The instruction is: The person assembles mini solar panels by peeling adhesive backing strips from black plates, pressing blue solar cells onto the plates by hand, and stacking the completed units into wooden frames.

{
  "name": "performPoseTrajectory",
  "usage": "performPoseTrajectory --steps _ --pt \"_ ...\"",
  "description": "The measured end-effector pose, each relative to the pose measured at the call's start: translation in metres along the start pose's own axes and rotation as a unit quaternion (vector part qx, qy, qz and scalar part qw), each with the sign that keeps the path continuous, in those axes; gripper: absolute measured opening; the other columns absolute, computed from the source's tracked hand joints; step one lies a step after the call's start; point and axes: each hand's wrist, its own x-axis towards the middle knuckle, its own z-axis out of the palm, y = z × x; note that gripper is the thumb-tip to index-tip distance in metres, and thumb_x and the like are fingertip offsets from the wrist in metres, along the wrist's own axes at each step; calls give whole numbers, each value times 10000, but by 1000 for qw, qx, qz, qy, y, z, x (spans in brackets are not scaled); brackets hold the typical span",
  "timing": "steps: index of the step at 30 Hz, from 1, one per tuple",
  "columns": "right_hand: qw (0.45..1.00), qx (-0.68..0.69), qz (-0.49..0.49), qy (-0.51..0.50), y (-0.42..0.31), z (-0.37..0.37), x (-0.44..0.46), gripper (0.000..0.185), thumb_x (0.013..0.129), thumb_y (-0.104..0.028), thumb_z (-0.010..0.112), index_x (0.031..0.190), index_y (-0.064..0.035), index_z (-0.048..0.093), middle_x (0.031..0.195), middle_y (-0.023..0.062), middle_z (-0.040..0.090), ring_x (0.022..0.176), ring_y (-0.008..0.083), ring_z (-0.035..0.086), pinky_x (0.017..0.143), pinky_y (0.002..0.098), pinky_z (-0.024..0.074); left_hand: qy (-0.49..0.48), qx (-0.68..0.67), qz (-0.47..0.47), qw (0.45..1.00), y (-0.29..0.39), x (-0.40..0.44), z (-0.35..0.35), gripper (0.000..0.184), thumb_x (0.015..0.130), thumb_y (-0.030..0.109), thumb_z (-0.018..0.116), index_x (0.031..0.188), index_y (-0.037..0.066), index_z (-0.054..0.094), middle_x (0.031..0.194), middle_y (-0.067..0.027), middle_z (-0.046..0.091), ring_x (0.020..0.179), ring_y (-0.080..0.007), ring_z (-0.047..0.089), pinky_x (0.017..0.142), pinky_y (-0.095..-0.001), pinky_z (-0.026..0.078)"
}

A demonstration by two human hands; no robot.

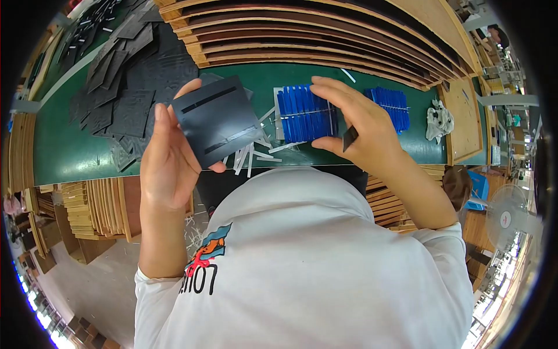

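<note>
Green workbench [418, 150], with wooden trays [201, 57] beyond both hands. Left hand [165, 152] grasps a black plate [220, 121] by its edges, palm turned inward, face tilted toward the viewer. Immediately right of the plate, between the hands, lies a blue stack [302, 114], its slats' long axis pointing away from the body; the right hand [367, 125] is nearer. Right forearm slants inward, fingers and thumb curved around the stack's right end; whether they grip cannot be told.

Green table [55, 151], grey floor [104, 285]
</note>
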Motion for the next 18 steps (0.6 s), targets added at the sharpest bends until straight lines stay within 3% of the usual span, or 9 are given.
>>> performPoseTrajectory --steps 1,3,8,11,15,17,18 --pt "1000 0 -2 -1 -3 -4 1 728 588 -141 845 1246 -115 534 1315 84 543 840 218 599 575 265 445 1 -1 2 1000 0 1 2 600 1003 450 249 1392 -4 285 1195 -191 575 904 -255 675 544 -310 604" --pt "1000 -1 -5 10 -9 -9 5 726 594 -140 844 1250 -100 536 1328 77 540 646 129 504 502 217 375 -4 23 -17 1000 -1 3 12 635 990 489 281 1392 -2 292 1201 -180 573 925 -247 665 558 -323 588" --pt "999 38 -32 -1 -36 -4 22 716 601 -143 842 1248 -84 542 1333 90 536 586 103 440 483 208 340 -16 55 -57 997 -9 9 27 669 964 541 339 1392 26 329 1175 -156 573 887 -226 654 602 -357 568" --pt "998 50 -44 -8 -44 -4 27 709 605 -145 840 1246 -73 546 1337 100 533 542 84 391 468 202 314 -41 53 -68 995 -11 10 35 683 957 558 341 1392 31 338 1195 -150 554 942 -222 625 660 -371 580" --pt "996 56 -61 14 -39 3 28 708 612 -151 837 1251 -72 544 1333 101 535 565 88 424 460 205 306 -39 56 -66 995 -10 10 35 681 954 562 346 1391 39 345 1221 -149 536 995 -222 608 675 -383 584" --pt "999 35 -41 -2 -43 -1 29 717 612 -159 837 1258 -70 540 1324 110 540 682 128 538 495 216 351 -33 56 -66 996 -9 9 35 676 952 567 349 1385 47 358 1236 -149 525 1021 -224 600 676 -388 585" --pt "998 36 -42 -2 -42 -1 30 717 612 -159 837 1258 -70 540 1324 110 540 682 128 538 495 216 351 -33 57 -65 996 -9 9 35 676 952 567 349 1385 47 358 1236 -149 525 1021 -224 600 676 -388 585"
